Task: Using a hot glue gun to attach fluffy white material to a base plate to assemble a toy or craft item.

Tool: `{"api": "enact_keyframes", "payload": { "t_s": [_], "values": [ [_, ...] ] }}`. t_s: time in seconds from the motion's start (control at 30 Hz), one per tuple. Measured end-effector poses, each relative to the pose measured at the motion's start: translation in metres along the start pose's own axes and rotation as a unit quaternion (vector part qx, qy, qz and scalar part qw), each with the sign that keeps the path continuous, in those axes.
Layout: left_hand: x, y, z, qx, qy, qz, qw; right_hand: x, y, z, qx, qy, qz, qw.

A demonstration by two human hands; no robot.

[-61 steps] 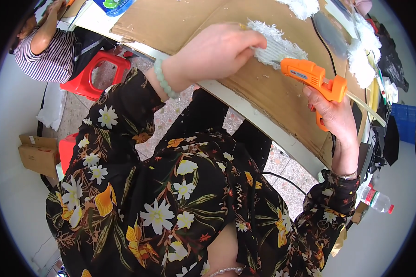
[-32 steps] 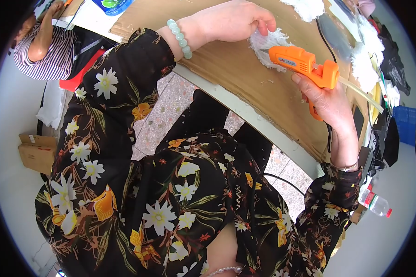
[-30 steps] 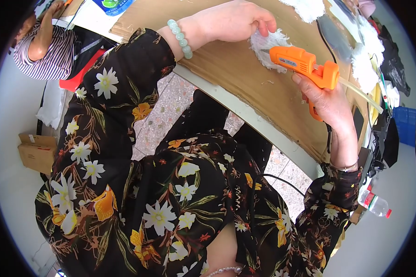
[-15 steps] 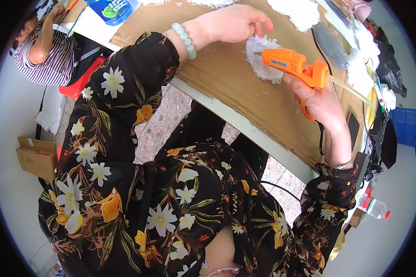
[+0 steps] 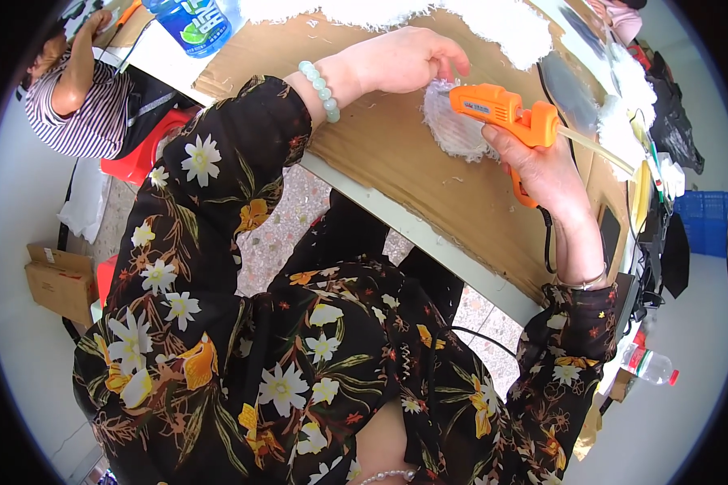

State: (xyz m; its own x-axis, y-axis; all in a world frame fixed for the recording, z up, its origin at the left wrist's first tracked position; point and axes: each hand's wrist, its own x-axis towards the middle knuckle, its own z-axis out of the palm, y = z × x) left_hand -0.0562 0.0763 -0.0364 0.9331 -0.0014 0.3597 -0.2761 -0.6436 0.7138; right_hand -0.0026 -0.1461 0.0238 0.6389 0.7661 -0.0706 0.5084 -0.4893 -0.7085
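A small white fabric piece with a frayed fringe (image 5: pixel 455 129) lies on the brown cardboard (image 5: pixel 364 145). At its far edge is my left hand (image 5: pixel 404 61), its fingers bent and seemingly pinching the rim; the fingertips are partly hidden. My right hand (image 5: pixel 542 174) is wrapped around an orange glue gun (image 5: pixel 501 111), thumb along its side. The gun's nozzle points left, over the far part of the fabric piece, close to my left fingers. From the back of the gun sticks a long pale glue stick (image 5: pixel 597 149).
More white frayed material (image 5: pixel 510 32) lies along the far side. A blue-labelled bottle (image 5: pixel 192 26) stands far left. The gun's black cord (image 5: pixel 549 242) hangs toward the table's near edge (image 5: pixel 429 238). A person in a striped top (image 5: pixel 81 113) sits at the left.
The glue gun's nozzle has moved closer to the fabric piece's far edge and my left fingers. My left hand stays at that edge. The whole view has shifted slightly.
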Motion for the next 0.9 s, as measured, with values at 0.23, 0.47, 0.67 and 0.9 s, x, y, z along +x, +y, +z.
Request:
{"api": "enact_keyframes", "payload": {
  "t_s": [0.23, 0.47, 0.67, 0.9],
  "values": [
    [-0.003, -0.001, 0.001, -0.006, -0.002, 0.004, 1.0, -0.004, -0.004, -0.002, 0.014, -0.034, 0.051, 0.998],
    [-0.009, 0.0, 0.003, 0.013, 0.002, 0.008, 1.0, -0.009, -0.001, -0.002, 0.032, -0.043, 0.048, 0.997],
    [-0.008, -0.003, 0.008, 0.041, 0.004, 0.017, 0.999, -0.012, 0.0, -0.004, 0.026, -0.052, 0.049, 0.997],
    [-0.011, -0.005, 0.011, 0.029, 0.026, -0.009, 0.999, -0.019, -0.003, -0.005, 0.006, -0.058, 0.068, 0.996]
  ]
}}
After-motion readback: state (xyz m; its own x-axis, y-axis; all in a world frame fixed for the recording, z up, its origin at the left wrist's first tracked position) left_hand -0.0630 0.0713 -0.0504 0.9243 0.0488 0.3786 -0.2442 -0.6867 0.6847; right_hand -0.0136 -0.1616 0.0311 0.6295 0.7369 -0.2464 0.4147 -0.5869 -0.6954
